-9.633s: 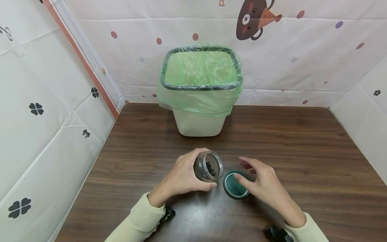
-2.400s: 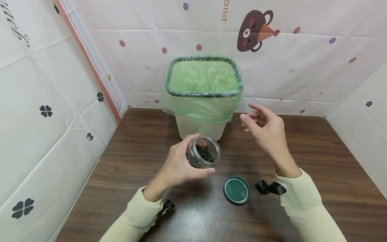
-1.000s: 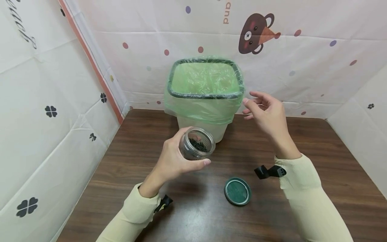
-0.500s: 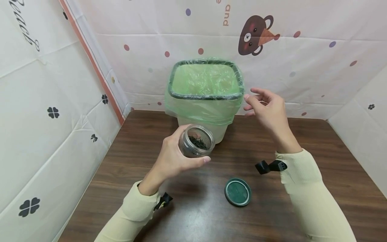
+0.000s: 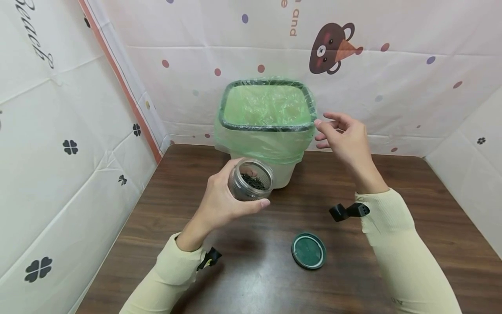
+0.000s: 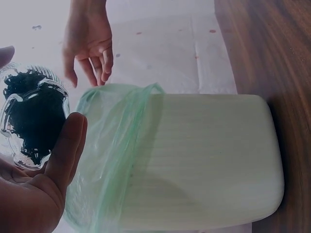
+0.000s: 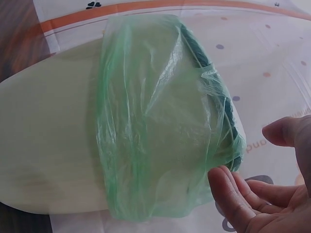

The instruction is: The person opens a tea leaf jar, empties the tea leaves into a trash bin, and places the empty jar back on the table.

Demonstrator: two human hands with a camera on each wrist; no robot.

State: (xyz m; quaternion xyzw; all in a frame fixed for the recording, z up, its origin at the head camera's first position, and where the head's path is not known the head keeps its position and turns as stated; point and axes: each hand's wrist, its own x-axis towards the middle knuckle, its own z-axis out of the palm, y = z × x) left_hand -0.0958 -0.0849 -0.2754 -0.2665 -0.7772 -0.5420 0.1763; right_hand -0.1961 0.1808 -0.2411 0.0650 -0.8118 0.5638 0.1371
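My left hand (image 5: 219, 200) grips a clear glass jar (image 5: 236, 188) round its side. The jar is lidless and tilted, its mouth facing up toward the head camera. Dark, dry shreds like loose tea leaves (image 5: 252, 181) lie inside it; in the left wrist view they (image 6: 36, 119) show through the glass. Behind the jar stands a pale bin (image 5: 283, 174) with a green plastic bag (image 5: 266, 146) folded over its dark rim. My right hand (image 5: 347, 137) hovers by the bin's right rim, fingers loosely bent and holding nothing. Its fingers (image 7: 228, 196) appear close to the bagged rim in the right wrist view.
A green round lid (image 5: 308, 250) lies inside-up on the brown wooden table (image 5: 376, 270), in front of the hands. Printed white cloth (image 5: 392, 96) hangs behind the bin and along both sides. Black wrist cameras (image 5: 349, 211) sit at the sleeves.
Over the longer span my right hand left the lid and rose to the bin's right rim. The jar has risen, shifting left and farther from me. In the last half second it drifts slightly left.
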